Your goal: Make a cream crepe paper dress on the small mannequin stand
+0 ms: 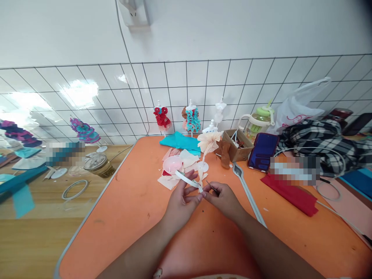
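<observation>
Head view shows a white strip (187, 179) arching over the partly curled fingers of the left hand (183, 199), above the orange table (130, 217). Its thumb pinches the near end, apparently to steady it. The right hand (225, 198), nearly closed, grips a dark slim tool (214, 188) beside that end. Fabric scraps (190, 158) lie just beyond, presumably within easy reach.

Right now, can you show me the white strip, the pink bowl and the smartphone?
White strip (186, 179): head view, middle of its curve.
Pink bowl (172, 164): head view, bare inside.
Smartphone (263, 150): head view, screen.
</observation>
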`<action>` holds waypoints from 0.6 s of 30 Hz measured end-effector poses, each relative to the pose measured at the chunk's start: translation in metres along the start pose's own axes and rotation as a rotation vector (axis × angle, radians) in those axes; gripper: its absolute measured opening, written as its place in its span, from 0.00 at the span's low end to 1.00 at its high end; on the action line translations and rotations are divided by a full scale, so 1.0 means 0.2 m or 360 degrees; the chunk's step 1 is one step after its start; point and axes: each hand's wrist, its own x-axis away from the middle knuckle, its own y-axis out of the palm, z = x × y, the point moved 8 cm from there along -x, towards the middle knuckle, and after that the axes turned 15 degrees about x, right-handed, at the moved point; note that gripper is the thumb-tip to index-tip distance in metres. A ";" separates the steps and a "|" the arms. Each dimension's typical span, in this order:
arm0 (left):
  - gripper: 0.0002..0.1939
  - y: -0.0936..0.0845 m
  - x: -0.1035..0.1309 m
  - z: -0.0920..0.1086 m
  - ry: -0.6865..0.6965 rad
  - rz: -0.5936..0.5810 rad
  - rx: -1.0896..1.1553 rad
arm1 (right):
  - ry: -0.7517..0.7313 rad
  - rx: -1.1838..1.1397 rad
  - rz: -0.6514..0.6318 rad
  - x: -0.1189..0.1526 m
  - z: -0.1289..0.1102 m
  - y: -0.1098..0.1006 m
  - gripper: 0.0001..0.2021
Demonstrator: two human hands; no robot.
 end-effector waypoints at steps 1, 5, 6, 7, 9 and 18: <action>0.25 -0.02 -0.01 0.00 -0.0025 0.0033 -0.0034 | -0.0008 -0.0039 -0.0053 0.00 0.00 0.01 0.10; 0.14 -0.07 -0.03 -0.01 -0.0069 0.0102 -0.0051 | -0.0080 -0.0144 -0.0169 0.00 -0.02 0.03 0.10; 0.13 -0.08 -0.04 -0.01 -0.0065 0.0101 -0.0026 | -0.0046 -0.0163 -0.0200 0.00 -0.02 0.04 0.10; 0.13 -0.07 -0.04 -0.01 -0.0066 0.0097 -0.0011 | 0.0004 -0.0185 -0.0233 0.00 -0.01 0.05 0.10; 0.13 -0.07 -0.04 -0.02 -0.0093 0.0095 -0.0025 | 0.0075 -0.0254 -0.0293 0.00 0.00 0.08 0.10; 0.21 -0.05 -0.05 0.00 -0.0132 -0.0042 -0.0046 | 0.0013 -0.0538 -0.0353 0.00 0.00 0.10 0.15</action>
